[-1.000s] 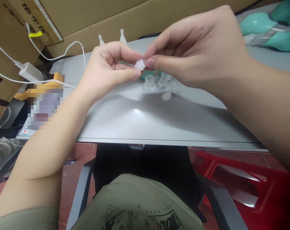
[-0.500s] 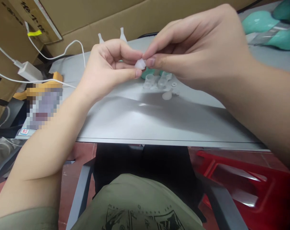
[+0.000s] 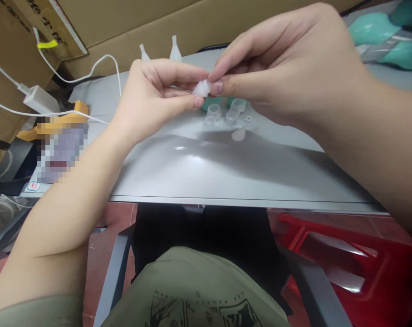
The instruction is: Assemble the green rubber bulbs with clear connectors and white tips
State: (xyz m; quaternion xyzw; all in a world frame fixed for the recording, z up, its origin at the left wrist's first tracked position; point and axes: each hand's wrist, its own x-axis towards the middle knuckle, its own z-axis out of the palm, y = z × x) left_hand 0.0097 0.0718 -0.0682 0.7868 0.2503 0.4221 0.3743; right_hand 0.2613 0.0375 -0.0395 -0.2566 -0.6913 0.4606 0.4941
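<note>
Between my two hands, above the table, is a small translucent white piece (image 3: 201, 88), soft-looking and partly hidden by fingers. My left hand (image 3: 165, 86) pinches it from the left with thumb and fingers. From the right, my right hand (image 3: 260, 77) grips its other end between thumb and index finger. Below and beyond lie two clear plastic connectors (image 3: 213, 114), a small white ring (image 3: 248, 119) and a white teardrop-shaped piece (image 3: 239, 134). Parts of teal things (image 3: 211, 104) show behind the connectors.
Two white nozzle-tipped pieces (image 3: 175, 50) stand at the back against cardboard (image 3: 151, 22). Teal bottle-like objects (image 3: 379, 36) lie at the far right. On the left are a white charger (image 3: 41, 101), cables and a blurred phone-like object (image 3: 61, 152). A red stool (image 3: 389, 272) stands below the table's right side.
Both hands shift slightly right, still holding the white piece, which now shows a little more between the fingers. The clear connectors on the table are a bit more visible.
</note>
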